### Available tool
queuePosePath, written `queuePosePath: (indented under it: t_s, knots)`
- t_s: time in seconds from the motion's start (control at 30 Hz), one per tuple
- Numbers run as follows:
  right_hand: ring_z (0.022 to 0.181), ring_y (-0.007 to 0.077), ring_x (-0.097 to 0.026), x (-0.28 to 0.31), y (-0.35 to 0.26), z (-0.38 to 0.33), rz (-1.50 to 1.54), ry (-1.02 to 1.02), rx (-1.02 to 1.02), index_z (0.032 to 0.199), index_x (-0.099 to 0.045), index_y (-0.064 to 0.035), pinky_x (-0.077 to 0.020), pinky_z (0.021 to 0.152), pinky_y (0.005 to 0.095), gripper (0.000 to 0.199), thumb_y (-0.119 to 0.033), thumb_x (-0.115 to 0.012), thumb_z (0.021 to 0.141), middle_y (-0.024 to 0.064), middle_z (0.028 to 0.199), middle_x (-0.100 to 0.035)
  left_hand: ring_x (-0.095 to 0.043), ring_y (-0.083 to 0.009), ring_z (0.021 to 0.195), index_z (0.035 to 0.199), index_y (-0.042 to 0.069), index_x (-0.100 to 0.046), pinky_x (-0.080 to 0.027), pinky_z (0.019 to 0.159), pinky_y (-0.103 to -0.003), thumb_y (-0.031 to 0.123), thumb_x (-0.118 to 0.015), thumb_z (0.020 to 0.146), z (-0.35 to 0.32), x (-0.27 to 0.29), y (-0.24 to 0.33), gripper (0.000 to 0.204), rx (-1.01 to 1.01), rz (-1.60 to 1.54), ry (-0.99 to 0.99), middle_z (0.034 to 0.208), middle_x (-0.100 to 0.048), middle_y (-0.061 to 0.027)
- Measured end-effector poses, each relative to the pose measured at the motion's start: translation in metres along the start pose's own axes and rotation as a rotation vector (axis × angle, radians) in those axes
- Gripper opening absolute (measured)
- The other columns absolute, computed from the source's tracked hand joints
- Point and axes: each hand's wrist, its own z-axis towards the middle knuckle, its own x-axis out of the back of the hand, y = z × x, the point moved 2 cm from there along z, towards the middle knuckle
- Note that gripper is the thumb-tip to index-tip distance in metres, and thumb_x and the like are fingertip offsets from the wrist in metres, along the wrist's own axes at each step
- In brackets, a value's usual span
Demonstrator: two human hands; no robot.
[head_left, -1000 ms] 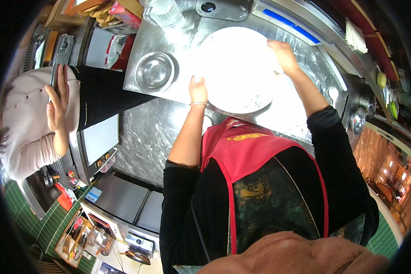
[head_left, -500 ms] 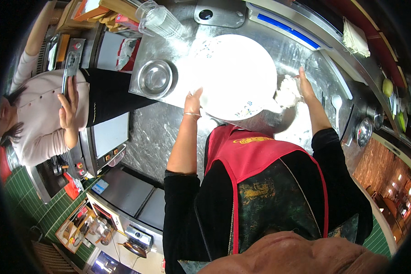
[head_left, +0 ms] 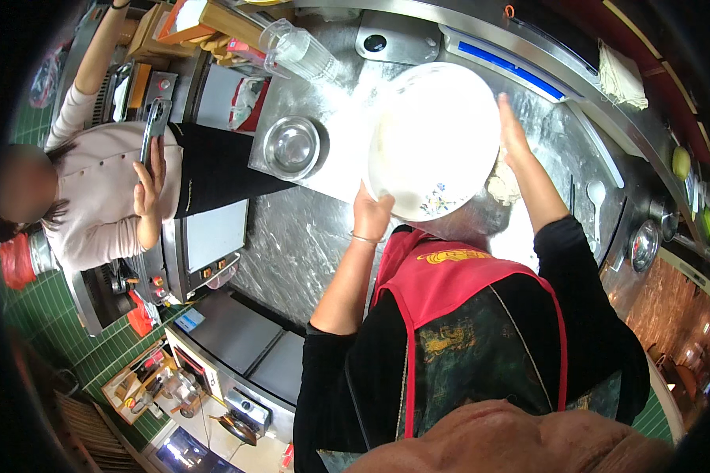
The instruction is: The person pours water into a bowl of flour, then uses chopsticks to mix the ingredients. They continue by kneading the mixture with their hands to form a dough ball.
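Observation:
A large white bowl (head_left: 438, 138) with a small flower pattern near its rim is tipped up on its side above the steel counter (head_left: 292, 236). My left hand (head_left: 371, 213) grips its lower left rim. My right hand (head_left: 511, 130) holds the right rim, fingers pointing up. A lump of pale dough (head_left: 503, 185) lies on the floured counter just below my right wrist. My red and dark apron fills the lower middle.
A small steel bowl (head_left: 292, 147) sits on the counter left of the white bowl, clear plastic cups (head_left: 300, 49) behind it. A person (head_left: 110, 197) at the left holds up a phone. A white spoon (head_left: 596, 197) and a folded cloth (head_left: 619, 79) lie at the right.
The white bowl went from lying flat on the counter to tilted up on edge. Both my hands rose with it. The dough came into sight on the counter.

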Motion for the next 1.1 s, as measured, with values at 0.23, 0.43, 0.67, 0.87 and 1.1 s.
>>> queuePosePath:
  t_s: [0.23,0.43,0.67,0.87,1.1]
  knots:
    - [0.108,0.0259,-0.060,0.058,-0.005,-0.045,0.716,-0.772,0.029,0.119,-0.056,-0.0026,-0.0473,0.097,0.0419,0.056,-0.051,-0.036,0.100,0.0168,0.117,-0.063,-0.053,-0.0439,0.120,0.136,0.001,-0.048,-0.045,0.099,-0.042,-0.002,-0.059,0.080,-0.023,-0.052,0.028,0.057,-0.615,0.583,-0.081,0.135,-0.047,-0.0307]
    - [0.108,0.0259,-0.060,0.095,0.025,-0.050,0.700,-0.209,0.063,0.117,-0.057,-0.0022,-0.0478,0.096,0.0415,0.056,-0.051,-0.036,0.101,0.0161,0.117,-0.063,-0.040,-0.0501,0.128,0.123,0.028,-0.061,-0.038,0.104,-0.054,0.010,-0.059,0.086,-0.022,-0.070,0.003,0.041,-1.017,0.727,-0.331,0.141,-0.038,-0.0281]
    - [0.107,0.0260,-0.061,0.078,0.018,-0.041,0.707,-0.155,0.102,0.115,-0.058,-0.0017,-0.0483,0.095,0.0411,0.056,-0.051,-0.035,0.101,0.0153,0.117,-0.063,-0.031,-0.0469,0.131,0.124,0.040,-0.056,-0.036,0.101,-0.063,0.013,-0.060,0.085,-0.016,-0.066,-0.007,0.047,-1.254,0.666,-0.301,0.141,-0.032,-0.0188]
    - [0.106,0.0260,-0.061,0.051,0.011,-0.027,0.709,-0.138,0.129,0.114,-0.059,-0.0013,-0.0488,0.094,0.0407,0.057,-0.051,-0.035,0.101,0.0146,0.116,-0.063,-0.037,-0.0519,0.127,0.122,0.036,-0.058,-0.035,0.103,-0.061,0.012,-0.059,0.085,0.003,-0.049,-0.016,0.044,-1.064,0.656,-0.324,0.139,-0.036,-0.0245]
    - [0.106,0.0260,-0.062,0.031,0.005,0.001,0.688,-0.166,0.163,0.112,-0.060,-0.0008,-0.0493,0.093,0.0403,0.057,-0.050,-0.034,0.101,0.0138,0.116,-0.064,-0.027,-0.0557,0.134,0.128,0.022,-0.054,-0.028,0.108,-0.060,-0.001,-0.065,0.075,0.017,-0.020,0.003,0.059,-0.931,0.525,-0.289,0.147,-0.027,-0.0315]
